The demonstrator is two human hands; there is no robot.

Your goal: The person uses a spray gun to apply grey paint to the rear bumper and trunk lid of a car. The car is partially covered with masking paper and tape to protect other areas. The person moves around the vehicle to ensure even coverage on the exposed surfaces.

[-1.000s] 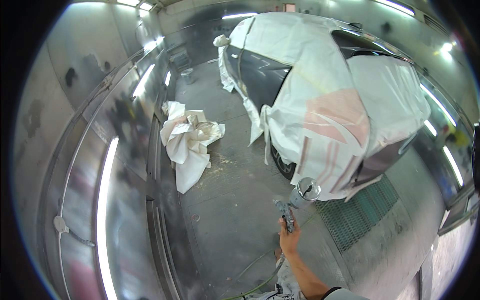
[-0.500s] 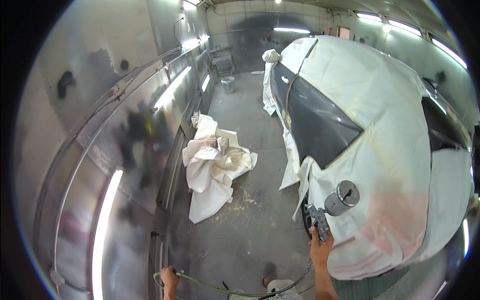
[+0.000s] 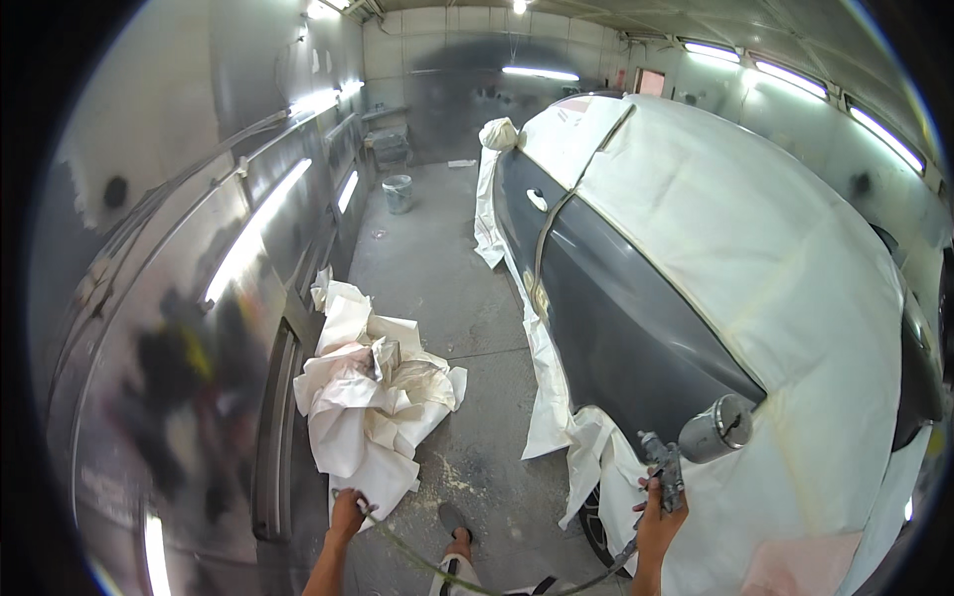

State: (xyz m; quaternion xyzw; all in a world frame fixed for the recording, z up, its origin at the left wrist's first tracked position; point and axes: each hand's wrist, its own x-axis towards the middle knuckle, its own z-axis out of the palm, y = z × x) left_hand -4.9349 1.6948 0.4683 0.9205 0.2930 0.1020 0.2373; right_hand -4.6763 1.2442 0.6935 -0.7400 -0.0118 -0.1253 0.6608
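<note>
We have moved up alongside the dark panel (image 3: pixel 616 318): a second ago the gun (image 3: pixel 664 471) showed over the bare floor (image 3: pixel 477 392), and now it shows against the panel's near lower corner, where the white sheets (image 3: pixel 765 268) begin. For the work in hand, that puts the gun near the exposed part rather than behind it; whether anything touches we cannot tell from this angle.

Our right hand (image 3: pixel 660 519) is wrapped around the gun's grip, its cup (image 3: pixel 708 435) on the right side and leaning. Our left hand (image 3: pixel 347 515), out of sight a second ago, is now in view, fingers curled around the green hose (image 3: pixel 417 563), which sags across in front of us toward the gun. Just beyond that hand lies a crumpled paper heap (image 3: pixel 370 392). The wheel (image 3: pixel 594 523) shows partly, below the sheets' hanging edge.
</note>
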